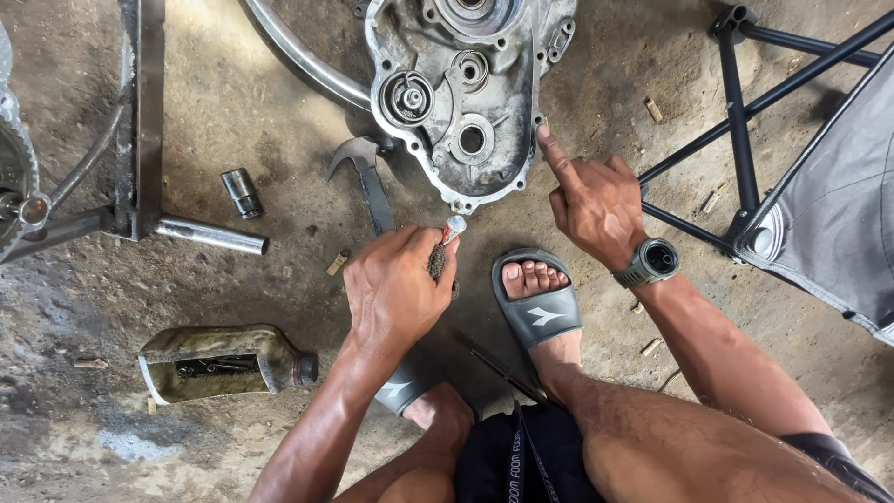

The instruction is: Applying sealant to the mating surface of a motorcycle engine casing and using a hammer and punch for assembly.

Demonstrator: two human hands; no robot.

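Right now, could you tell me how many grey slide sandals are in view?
2: the right sandal lies in full view below the engine cover; the left sandal is mostly hidden beneath the left hand.

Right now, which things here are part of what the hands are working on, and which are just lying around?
In hand:
- left hand gripping a small tube with a gritty pad
- right hand, forefinger on the rim of the engine cover

Lying about:
- cut-open bottle holding bits
- socket
- hooked tool
- folding chair
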